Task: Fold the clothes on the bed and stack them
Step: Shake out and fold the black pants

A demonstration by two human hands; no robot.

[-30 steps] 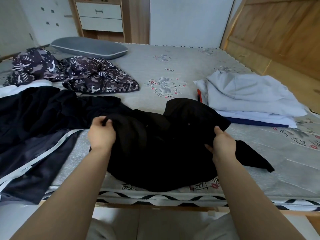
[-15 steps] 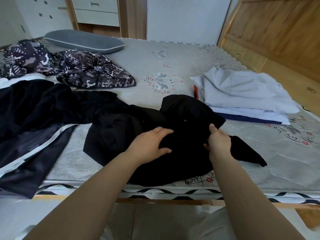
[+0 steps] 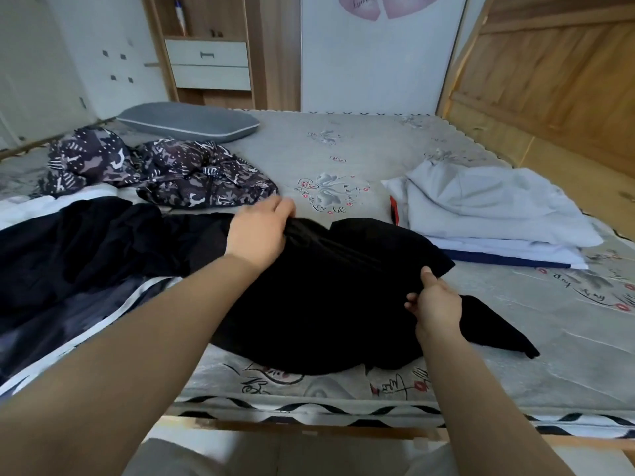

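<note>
A black garment (image 3: 330,297) lies crumpled near the front edge of the bed (image 3: 567,365). My left hand (image 3: 259,235) grips its far upper edge, bunching the cloth. My right hand (image 3: 434,304) pinches its right edge, thumb on top; a black sleeve trails out to the right of that hand. To the right, a stack of folded pale grey and white clothes (image 3: 494,214) rests on the mattress. At the left lie a dark garment with white stripes (image 3: 68,269) and a camouflage-print garment (image 3: 178,173).
A grey pillow (image 3: 189,123) lies at the head of the bed. A wooden panel (image 3: 549,97) borders the right side. Drawers (image 3: 209,65) and a white wall stand behind. Bare patterned mattress shows in the middle and front right.
My left hand has moved from the garment's left side across its middle to its far upper edge and taken hold there. My right hand keeps its hold. The camera has tilted up.
</note>
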